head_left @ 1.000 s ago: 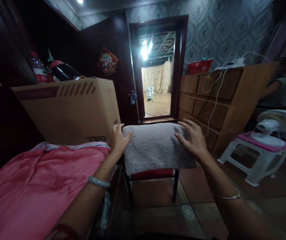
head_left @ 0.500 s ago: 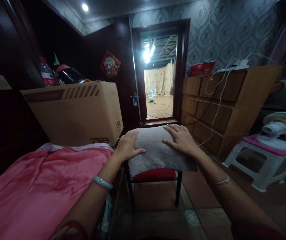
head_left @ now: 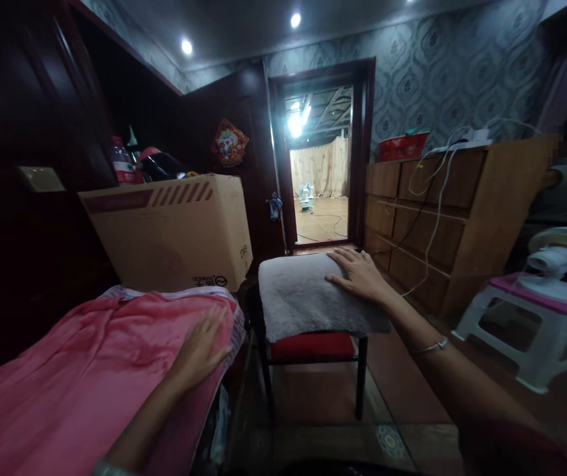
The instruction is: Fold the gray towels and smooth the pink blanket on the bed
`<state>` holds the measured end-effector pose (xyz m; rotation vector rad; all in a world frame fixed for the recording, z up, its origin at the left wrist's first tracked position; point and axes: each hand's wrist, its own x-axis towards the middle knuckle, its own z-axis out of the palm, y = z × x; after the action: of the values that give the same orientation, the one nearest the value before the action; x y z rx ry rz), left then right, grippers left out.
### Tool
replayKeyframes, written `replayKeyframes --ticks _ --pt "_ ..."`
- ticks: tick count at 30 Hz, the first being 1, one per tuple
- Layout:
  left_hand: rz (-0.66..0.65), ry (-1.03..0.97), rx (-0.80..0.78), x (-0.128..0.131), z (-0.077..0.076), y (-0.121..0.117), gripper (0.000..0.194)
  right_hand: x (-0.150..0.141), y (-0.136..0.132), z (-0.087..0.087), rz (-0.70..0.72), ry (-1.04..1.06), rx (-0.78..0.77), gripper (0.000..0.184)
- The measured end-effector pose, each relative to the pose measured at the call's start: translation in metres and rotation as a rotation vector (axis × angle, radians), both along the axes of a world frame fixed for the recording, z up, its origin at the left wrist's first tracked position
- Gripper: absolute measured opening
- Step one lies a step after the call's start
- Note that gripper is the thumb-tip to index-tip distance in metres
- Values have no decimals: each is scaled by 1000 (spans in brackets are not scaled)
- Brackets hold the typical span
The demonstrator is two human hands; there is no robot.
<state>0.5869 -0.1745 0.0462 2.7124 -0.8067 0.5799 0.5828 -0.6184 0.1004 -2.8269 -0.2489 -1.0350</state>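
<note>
A grey towel-like cloth [head_left: 307,297] hangs over the back of a chair with a red seat [head_left: 313,348] and dark legs. My right hand [head_left: 360,274] lies on the cloth's upper right part, fingers stretched out, a bangle on the wrist. Over the pink blanket [head_left: 129,383] at the left is my left hand [head_left: 201,354], somewhat blurred, its fingers spread and nothing in it. Whether it touches the blanket I cannot tell.
Behind the blanket stands a large cardboard box [head_left: 174,231] with a bottle [head_left: 123,162] at its back. A wooden drawer cabinet [head_left: 427,211] is on the right, with cables hanging down. A white fan [head_left: 556,261] sits on a plastic stool [head_left: 526,324]. An open doorway lies ahead.
My left hand has left the cloth's left side and moved left and down over the pink blanket. My right hand stays on the cloth. The view has shifted slightly.
</note>
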Motion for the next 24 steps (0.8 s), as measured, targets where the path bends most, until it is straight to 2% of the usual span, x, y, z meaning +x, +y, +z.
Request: replayKeyframes --ticks 2,4,7,10,13,17,21,24 --pt "142 36 -17 -16 -23 56 65 -7 7 4 -23 -26 29 60" --pt "298 47 -73 -39 -43 112 64 -19 23 8 18 -116 78 54" --pt "471 73 -98 -96 -61 180 63 -42 68 8 246 -247 199 46" --pt "656 130 -88 -171 -67 222 67 -60 134 -11 545 -165 298 39" --pt "856 206 -59 -247 -69 247 70 -68 212 -48 820 63 276 37" --pt "1102 289 9 -347 -77 267 72 -80 314 -92 1107 307 144 41" --pt "1333 341 64 -437 -89 266 72 -101 399 -109 1285 392 31 44" --pt "1469 394 71 -480 -98 251 68 -115 447 -116 1290 424 -58 47"
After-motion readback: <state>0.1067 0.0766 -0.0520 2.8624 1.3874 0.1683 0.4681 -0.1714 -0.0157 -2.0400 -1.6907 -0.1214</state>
